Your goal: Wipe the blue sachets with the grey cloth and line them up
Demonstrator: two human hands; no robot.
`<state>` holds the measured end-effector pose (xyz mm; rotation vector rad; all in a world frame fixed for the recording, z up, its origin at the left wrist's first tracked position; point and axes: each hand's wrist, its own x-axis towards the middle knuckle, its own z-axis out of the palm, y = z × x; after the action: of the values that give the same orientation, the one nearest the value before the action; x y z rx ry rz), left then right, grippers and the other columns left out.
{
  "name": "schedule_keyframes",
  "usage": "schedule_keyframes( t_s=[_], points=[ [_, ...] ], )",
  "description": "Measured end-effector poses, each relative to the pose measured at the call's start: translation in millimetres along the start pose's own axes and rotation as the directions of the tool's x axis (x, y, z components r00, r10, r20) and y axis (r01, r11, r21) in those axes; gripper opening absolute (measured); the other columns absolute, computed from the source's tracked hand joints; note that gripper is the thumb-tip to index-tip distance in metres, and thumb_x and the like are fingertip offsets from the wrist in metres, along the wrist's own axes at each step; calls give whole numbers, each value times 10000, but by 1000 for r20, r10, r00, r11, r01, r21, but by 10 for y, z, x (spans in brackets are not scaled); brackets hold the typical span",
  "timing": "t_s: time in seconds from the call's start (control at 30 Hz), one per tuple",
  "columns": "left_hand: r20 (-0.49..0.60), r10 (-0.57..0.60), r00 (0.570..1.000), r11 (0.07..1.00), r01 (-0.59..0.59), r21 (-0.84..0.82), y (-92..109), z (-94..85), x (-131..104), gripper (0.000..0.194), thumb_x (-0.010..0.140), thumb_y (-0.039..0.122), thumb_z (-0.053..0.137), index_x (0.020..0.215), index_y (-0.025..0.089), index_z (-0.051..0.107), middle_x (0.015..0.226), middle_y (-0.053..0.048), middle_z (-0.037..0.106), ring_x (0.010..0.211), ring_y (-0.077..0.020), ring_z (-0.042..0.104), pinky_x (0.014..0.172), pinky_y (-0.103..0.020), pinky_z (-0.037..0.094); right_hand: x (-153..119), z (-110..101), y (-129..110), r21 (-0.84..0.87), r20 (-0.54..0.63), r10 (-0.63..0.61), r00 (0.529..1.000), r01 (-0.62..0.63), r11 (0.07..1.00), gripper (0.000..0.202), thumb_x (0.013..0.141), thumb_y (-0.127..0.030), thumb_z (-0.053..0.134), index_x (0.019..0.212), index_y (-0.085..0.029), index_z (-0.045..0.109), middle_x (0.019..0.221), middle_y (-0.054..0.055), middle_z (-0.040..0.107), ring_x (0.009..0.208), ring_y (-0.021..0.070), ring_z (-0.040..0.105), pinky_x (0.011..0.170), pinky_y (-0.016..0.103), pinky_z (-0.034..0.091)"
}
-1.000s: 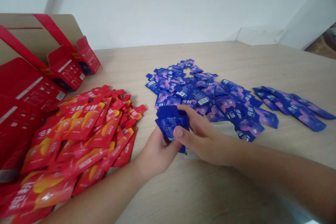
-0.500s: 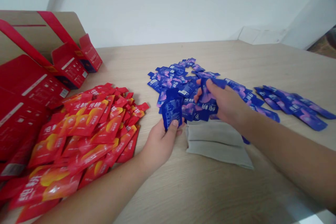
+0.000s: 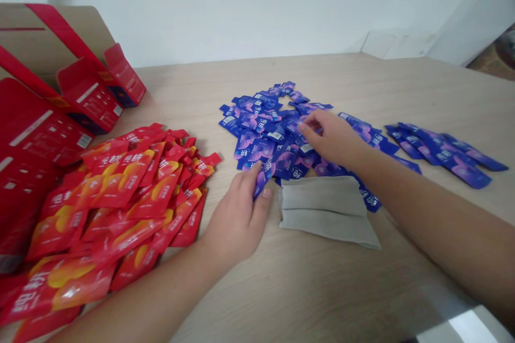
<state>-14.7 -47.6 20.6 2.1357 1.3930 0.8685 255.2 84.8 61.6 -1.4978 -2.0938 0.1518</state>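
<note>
Between the thumb and fingers of my left hand [image 3: 239,217] is a narrow blue-and-purple sachet [image 3: 264,176], held at the near left edge of the blue sachet pile [image 3: 263,118]. My right hand [image 3: 332,136] reaches over the middle of that pile, its thumb and fingertips pinched together at a blue sachet there; the fingers partly cover that sachet. Just in front of the pile lies a folded grey cloth [image 3: 325,206], below my right wrist and touched by neither hand.
A large heap of red-and-yellow pouches [image 3: 132,193] spreads to the left. Behind it stand red boxes [image 3: 92,94] with open flaps. Several more blue sachets [image 3: 442,153] lie at the right. A white wall [image 3: 241,10] borders the table [image 3: 181,86].
My right hand no longer holds up the blue sachet and has lowered to the pile. The sachet in my left hand has turned from its printed back to a narrow, slanted view.
</note>
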Motion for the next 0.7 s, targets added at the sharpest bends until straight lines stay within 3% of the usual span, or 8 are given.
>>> schedule_keyframes(
  t_s=[0.07, 0.13, 0.23, 0.33, 0.43, 0.57, 0.63, 0.7],
  points=[
    [-13, -29, 999, 995, 30, 97, -26, -17, 14, 605, 1148, 503, 384, 1656, 173, 361, 1453, -195, 575, 1363, -353, 590, 1149, -583, 498, -285, -51, -166, 19, 156, 5, 988, -8, 1000, 282, 1062, -439, 553, 1005, -206, 701, 948, 92, 763, 843, 273, 714, 780, 422, 564],
    [-34, -59, 998, 983, 64, 174, -28, -20, 26, 623, 1136, 519, 412, 1646, 165, 361, 1391, -190, 578, 1301, -360, 618, 1113, -586, 523, -572, -125, -315, 29, 287, -102, 953, 97, 995, 293, 1053, -462, 591, 1125, -209, 720, 1083, 109, 771, 984, 300, 729, 875, 448, 577],
    [-43, -100, 994, 956, 108, 271, 9, -7, 36, 651, 1102, 561, 484, 1590, 136, 417, 1337, -194, 575, 1218, -377, 649, 1047, -578, 560, -957, -216, -483, 54, 380, -277, 883, 278, 959, 517, 961, -522, 745, 1374, -223, 658, 1377, 142, 693, 1275, 352, 655, 1099, 506, 532],
    [-28, -127, 992, 921, 128, 368, 53, 4, 34, 686, 1062, 600, 563, 1549, 128, 465, 1294, -186, 591, 1152, -376, 675, 986, -544, 587, -1212, -187, -565, 19, 443, -319, 838, 347, 938, 722, 927, -515, 790, 1535, -209, 551, 1511, 171, 607, 1379, 389, 580, 1160, 579, 500],
    [30, -120, 992, 848, 87, 522, 97, -22, 3, 793, 1024, 616, 624, 1579, 79, 443, 1293, -207, 615, 1179, -406, 666, 999, -540, 575, -1289, -84, -549, -56, 448, -338, 828, 403, 914, 519, 996, -312, 680, 1490, -182, 593, 1473, 184, 627, 1367, 403, 578, 1135, 625, 503],
    [126, -209, 970, 726, 67, 684, 247, -113, -109, 1049, 948, 798, 615, 1613, 9, 425, 1325, -274, 646, 1206, -479, 655, 1003, -588, 563, -1204, -127, -409, -13, 489, -287, 824, 336, 942, 361, 997, -151, 560, 1338, -186, 674, 1285, 143, 740, 1167, 323, 714, 1027, 509, 587],
    [220, -239, 946, 748, 35, 663, 362, -155, -175, 1126, 882, 879, 618, 1619, 43, 455, 1417, -284, 629, 1251, -502, 648, 1002, -594, 572, -1146, -230, -334, 45, 491, -250, 834, 263, 964, 346, 1025, -183, 542, 1344, -220, 670, 1298, 113, 757, 1175, 297, 733, 1038, 465, 587],
    [318, -252, 914, 822, 29, 569, 453, -182, -223, 1079, 889, 879, 597, 1633, 109, 465, 1510, -248, 606, 1256, -472, 680, 995, -568, 594, -1104, -322, -299, 75, 460, -221, 860, 211, 975, 369, 1058, -239, 526, 1410, -244, 635, 1390, 100, 735, 1269, 297, 707, 1102, 468, 555]
  ],
)
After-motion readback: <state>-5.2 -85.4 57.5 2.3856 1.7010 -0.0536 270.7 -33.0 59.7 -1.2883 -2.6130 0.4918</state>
